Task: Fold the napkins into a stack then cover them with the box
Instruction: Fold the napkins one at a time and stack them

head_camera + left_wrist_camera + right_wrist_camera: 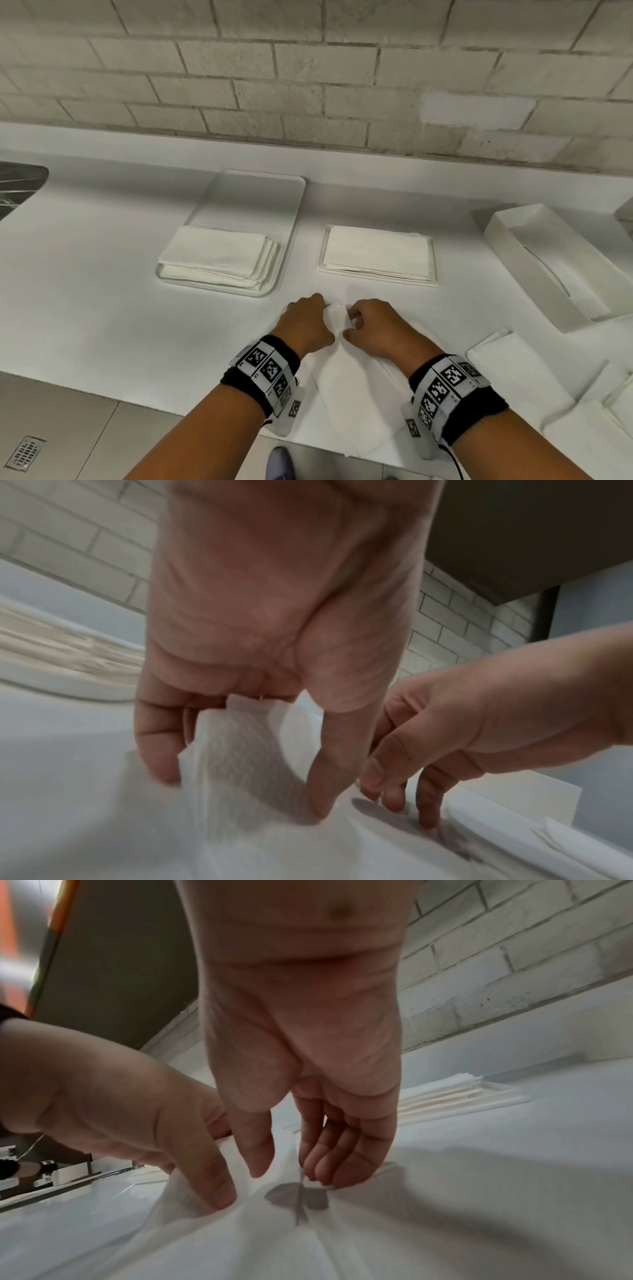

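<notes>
A white napkin [342, 387] lies spread on the counter in front of me, reaching past the near edge. My left hand [318, 313] and right hand [354, 320] meet at its far edge. In the left wrist view the left hand [240, 785] grips a raised fold of the napkin [236, 739] between thumb and fingers. In the right wrist view the right hand [289, 1176] pinches a ridge of the napkin [284, 1150]. A folded stack [376, 253] rests on a flat white base. The open white box [548, 263] lies at the right.
A white tray [291, 205] at the back left holds another pile of napkins [219, 260]. More loose napkins [513, 380] lie at the front right. A brick wall [308, 85] closes the back. A metal sink edge [20, 185] shows at far left.
</notes>
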